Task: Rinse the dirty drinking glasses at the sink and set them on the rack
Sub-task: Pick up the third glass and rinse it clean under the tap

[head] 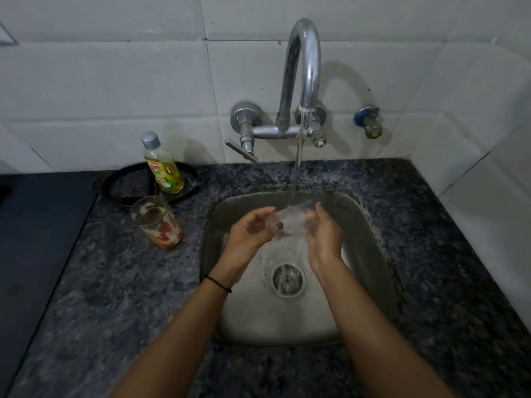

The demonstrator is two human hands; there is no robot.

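Now both hands [287, 228] grip clear glass [288, 222] — under tap stream [297, 168].

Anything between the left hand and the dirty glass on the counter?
Nothing visible. Only bare counter and the sink rim lie between the left hand and the dirty glass. The soap bottle stands behind it, off that line. The left hand and right hand both hold the clear glass, though.

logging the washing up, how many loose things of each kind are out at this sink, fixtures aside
drinking glasses: 2 (clear glass, dirty glass)
soap bottle: 1
black pan: 1
total: 4
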